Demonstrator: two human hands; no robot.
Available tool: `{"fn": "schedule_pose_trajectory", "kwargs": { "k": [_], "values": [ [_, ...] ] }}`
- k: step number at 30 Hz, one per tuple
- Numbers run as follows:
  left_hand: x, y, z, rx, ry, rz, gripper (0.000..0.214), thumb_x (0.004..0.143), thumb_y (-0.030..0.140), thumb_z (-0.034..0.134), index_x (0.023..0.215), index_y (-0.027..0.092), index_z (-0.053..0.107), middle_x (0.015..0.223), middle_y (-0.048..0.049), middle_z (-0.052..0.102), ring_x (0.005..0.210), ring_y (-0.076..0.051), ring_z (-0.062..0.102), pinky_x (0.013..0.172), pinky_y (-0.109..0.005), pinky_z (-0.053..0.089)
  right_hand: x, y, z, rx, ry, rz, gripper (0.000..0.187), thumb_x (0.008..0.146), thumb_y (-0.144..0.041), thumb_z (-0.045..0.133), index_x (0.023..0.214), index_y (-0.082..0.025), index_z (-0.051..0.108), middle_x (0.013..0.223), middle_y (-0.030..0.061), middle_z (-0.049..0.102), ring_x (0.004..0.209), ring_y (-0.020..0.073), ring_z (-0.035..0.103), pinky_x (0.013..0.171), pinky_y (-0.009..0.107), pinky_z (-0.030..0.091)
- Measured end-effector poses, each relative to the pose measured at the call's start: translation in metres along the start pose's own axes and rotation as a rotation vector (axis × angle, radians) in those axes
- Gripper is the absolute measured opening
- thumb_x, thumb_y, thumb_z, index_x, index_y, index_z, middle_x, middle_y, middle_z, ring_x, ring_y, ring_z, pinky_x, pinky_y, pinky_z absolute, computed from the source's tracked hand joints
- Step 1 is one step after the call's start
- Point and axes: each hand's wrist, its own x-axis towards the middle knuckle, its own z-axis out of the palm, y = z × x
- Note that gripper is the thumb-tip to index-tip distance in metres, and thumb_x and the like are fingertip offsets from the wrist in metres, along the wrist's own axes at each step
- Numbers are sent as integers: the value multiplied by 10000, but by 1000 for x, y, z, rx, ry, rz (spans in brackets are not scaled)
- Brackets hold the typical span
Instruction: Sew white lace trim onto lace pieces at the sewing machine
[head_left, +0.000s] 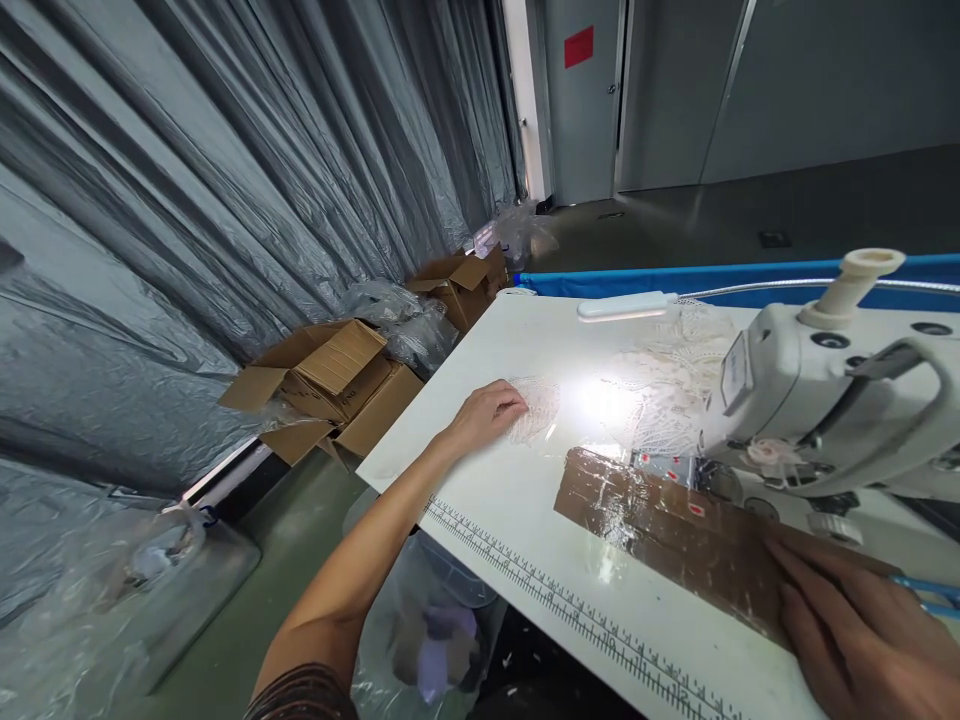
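Observation:
My left hand rests on the white table, its fingers curled and pinched on the edge of a small piece of pale lace. A larger heap of cream lace lies to the right, partly under a bright lamp glare. My right hand lies with fingers stretched out on a brown, tape-covered board in front of the sewing machine. A blue handle, perhaps of scissors, shows just beyond this hand. The needle area is hard to make out.
A printed ruler runs along the table's front edge. A white lamp lies over the far side. Open cardboard boxes and plastic bags stand on the floor at left, before a grey curtain. A clear bag hangs below the table.

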Motion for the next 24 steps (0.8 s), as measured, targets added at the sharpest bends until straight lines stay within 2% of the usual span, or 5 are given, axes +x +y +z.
{"fn": "schedule_pose_trajectory", "kwargs": {
  "k": [3,9,13,16,24],
  "values": [
    [-6,16,-1,-118,-4,23,229,941,317,473,888,169,640,1055,-60,649,922,-157,618,720,-255,483,0,1,1,8,6,4,638,874,-414,440,1471,-259,278,1284,119,562,1087,340,584,887,527,509],
    [-18,53,4,-282,-322,253,221,974,343,465,1084,209,602,1187,-55,624,1073,-157,594,893,-298,483,2,1,0,1,15,-12,586,879,-400,428,1429,-216,340,1277,140,562,1062,345,587,898,531,495],
    [-8,33,6,-49,-101,75,188,926,349,539,979,180,600,1084,-68,616,1035,-201,575,920,-373,460,8,-11,-8,14,13,51,539,887,-387,405,1394,-205,383,1236,140,583,1057,341,587,882,516,501],
    [-1,11,10,-79,6,-86,158,878,314,575,817,169,582,979,-49,593,895,-179,577,838,-340,475,14,-24,-15,43,-10,160,515,904,-382,354,1382,-198,398,1233,140,587,1081,343,575,866,516,501],
    [-1,-10,0,-229,135,-165,300,920,426,452,817,166,561,1010,-69,611,852,-153,572,737,-269,463,9,-20,-12,39,-27,156,516,886,-395,385,1369,-216,418,1238,123,599,1092,333,579,900,508,488]
  ]
}}
